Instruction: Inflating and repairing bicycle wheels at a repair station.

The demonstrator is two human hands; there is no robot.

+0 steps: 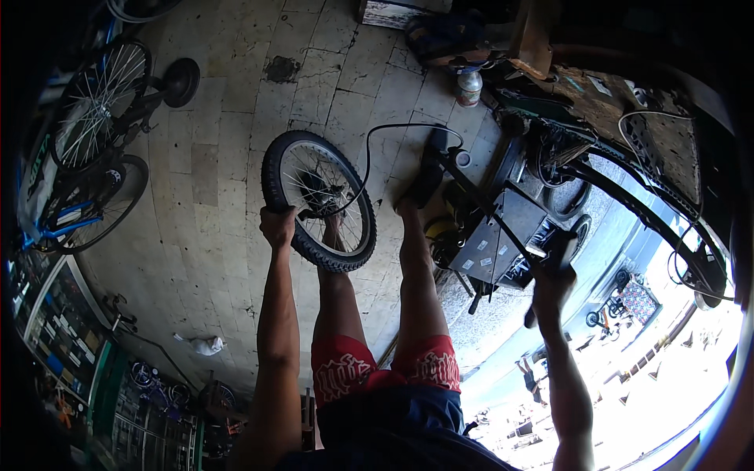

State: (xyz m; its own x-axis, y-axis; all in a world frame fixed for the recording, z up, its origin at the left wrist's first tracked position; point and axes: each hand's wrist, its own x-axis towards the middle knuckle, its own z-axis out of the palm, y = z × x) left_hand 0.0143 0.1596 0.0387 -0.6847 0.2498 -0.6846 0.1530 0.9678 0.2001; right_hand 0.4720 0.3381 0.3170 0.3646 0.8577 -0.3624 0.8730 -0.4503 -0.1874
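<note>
My left hand is closed round the knobbly black tyre of a bicycle wheel, which stands tilted over the floor in front of my legs. My right hand, slightly blurred, grips the dark crossbar handle of a floor pump, raised well above the pump's foot. A thin black hose loops from the pump's lower end to the wheel. It meets the inner side of the rim near my left hand. The joint there is too dark to make out. One of my feet is beside the pump's lower end.
Bicycles line the left side. To the right stand a grey metal box and a cluttered workbench. A bottle and a small round can are on the tiled floor; a white rag lies at the left.
</note>
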